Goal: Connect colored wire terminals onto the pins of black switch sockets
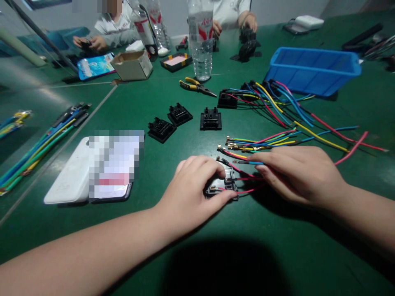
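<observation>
My left hand (193, 187) is curled over a small black connector block (222, 187) on the green table, thumb and fingers gripping its sides. Red wires run from the block to the right. My right hand (298, 172) lies just right of the block, its fingers pinched on a red wire (247, 179) that enters the block. Loose coloured wires with brass terminals (262, 142) lie just beyond both hands. Three more black connector blocks (210, 119) sit further back in the middle.
A phone and white case (74, 174) lie at left beside wire bundles (37, 150). Pliers (196, 86), a water bottle (201, 39), a cardboard box (132, 65) and a blue bin (313, 70) stand further back. Two other people work at the far edge.
</observation>
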`<action>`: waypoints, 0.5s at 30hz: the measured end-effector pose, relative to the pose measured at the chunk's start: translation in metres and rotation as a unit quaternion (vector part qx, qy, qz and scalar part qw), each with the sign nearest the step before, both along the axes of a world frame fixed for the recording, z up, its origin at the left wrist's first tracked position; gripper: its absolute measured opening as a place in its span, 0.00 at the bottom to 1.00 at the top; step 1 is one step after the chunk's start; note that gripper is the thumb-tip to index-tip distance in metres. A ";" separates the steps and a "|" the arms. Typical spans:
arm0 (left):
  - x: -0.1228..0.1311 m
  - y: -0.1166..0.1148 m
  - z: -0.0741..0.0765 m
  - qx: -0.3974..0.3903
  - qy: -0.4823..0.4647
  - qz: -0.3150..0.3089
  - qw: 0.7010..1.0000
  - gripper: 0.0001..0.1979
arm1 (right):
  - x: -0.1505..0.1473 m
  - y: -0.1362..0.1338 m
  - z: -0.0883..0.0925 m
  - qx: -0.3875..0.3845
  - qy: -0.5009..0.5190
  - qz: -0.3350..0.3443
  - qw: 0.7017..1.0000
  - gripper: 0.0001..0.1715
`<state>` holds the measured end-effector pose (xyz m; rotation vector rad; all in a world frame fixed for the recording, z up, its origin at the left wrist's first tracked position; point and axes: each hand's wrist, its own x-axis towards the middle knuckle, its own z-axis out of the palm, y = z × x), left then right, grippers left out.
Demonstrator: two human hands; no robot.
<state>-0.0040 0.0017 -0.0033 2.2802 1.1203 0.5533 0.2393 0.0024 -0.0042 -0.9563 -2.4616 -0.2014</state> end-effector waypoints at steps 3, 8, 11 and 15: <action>0.000 0.000 -0.002 0.004 -0.008 0.018 1.000 0.11 | -0.002 0.000 -0.001 -0.009 0.007 0.022 1.000 0.13; 0.000 -0.001 -0.001 -0.002 -0.018 0.023 1.000 0.10 | -0.002 -0.001 -0.001 -0.043 0.020 0.052 0.998 0.17; 0.001 -0.001 0.001 -0.010 -0.021 0.023 0.999 0.09 | -0.001 -0.002 -0.001 -0.032 -0.008 0.063 0.997 0.16; 0.001 -0.001 0.001 -0.012 -0.029 0.023 0.999 0.07 | -0.002 -0.002 -0.001 0.008 -0.025 0.063 0.998 0.13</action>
